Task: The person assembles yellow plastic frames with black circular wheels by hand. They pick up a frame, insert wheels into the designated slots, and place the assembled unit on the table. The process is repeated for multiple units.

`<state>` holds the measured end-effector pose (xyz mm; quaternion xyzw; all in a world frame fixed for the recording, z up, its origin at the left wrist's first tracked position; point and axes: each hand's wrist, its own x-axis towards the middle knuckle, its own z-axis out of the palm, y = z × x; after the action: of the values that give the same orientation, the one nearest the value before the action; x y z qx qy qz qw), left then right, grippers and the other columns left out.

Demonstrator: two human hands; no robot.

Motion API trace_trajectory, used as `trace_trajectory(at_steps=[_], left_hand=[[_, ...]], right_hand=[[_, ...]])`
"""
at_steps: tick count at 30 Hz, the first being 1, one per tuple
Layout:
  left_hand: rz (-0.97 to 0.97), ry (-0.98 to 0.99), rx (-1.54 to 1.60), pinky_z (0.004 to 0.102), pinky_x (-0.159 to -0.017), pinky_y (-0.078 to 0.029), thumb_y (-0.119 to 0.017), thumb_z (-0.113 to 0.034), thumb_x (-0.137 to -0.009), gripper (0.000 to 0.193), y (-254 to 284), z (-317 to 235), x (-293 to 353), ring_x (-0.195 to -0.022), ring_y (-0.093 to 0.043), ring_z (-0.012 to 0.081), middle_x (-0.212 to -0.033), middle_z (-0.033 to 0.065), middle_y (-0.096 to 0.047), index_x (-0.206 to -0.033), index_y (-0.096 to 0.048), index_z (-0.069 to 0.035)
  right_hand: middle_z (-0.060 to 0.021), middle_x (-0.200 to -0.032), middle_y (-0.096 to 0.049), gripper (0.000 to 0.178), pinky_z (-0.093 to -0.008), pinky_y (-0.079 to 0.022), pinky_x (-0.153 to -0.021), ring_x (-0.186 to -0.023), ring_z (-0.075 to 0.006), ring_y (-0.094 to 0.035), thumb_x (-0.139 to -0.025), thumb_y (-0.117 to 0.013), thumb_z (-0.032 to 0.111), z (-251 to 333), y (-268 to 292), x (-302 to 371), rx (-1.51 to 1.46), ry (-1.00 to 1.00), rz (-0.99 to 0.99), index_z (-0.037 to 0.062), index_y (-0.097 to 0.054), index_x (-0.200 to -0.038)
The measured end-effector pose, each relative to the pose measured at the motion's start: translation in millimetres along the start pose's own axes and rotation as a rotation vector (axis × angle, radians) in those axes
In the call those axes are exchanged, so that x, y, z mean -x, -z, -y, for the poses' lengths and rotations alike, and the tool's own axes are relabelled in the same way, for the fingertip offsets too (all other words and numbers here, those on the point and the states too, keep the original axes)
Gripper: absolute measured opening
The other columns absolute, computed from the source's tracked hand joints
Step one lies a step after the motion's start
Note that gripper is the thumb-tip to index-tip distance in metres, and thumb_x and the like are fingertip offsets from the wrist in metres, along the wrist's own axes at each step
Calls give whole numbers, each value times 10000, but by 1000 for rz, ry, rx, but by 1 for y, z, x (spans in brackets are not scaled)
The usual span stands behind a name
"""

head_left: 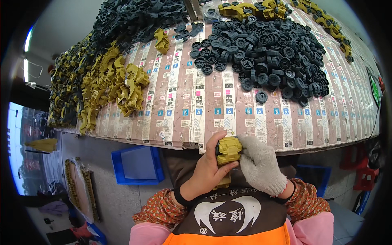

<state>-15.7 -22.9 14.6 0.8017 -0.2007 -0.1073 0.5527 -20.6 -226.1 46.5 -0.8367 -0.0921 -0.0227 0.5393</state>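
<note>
A bare left hand (206,173) clasps a yellow plastic toy vehicle (229,150), its right side against a knit-gloved right hand (262,165), grip unclear.

Tabletop (175,94) leaves passage between obstructing yellow parts (132,83) and dark wheels (281,53).

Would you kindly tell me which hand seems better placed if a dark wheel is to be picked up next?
Probably the right hand: it sits nearer the dark wheels, while the left hand grips the yellow toy. Whether the right holds anything is hidden.
</note>
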Motion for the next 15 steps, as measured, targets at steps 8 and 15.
trace_trajectory(at_steps=[8,15], left_hand=[[137,100,250,378,-1038,-518,-797,-152,-963,850,12,2,-9,-1216,-647,255,-1419,144,-560,-1616,-252,-139],[-218,260,781,335,-970,-562,-720,-176,-1034,744,29,-7,-23,-1145,-624,170,-1344,55,-576,-1638,-286,-182]], right_hand=[[-259,-842,-676,225,-530,-559,-706,-813,-485,-693,-904,-622,99,6,29,-29,267,-63,237,20,-644,-1114],[-175,-971,-680,129,-475,-585,-754,-910,-414,-697,-921,-656,111,-47,56,-104,931,163,-93,54,-648,-1037]])
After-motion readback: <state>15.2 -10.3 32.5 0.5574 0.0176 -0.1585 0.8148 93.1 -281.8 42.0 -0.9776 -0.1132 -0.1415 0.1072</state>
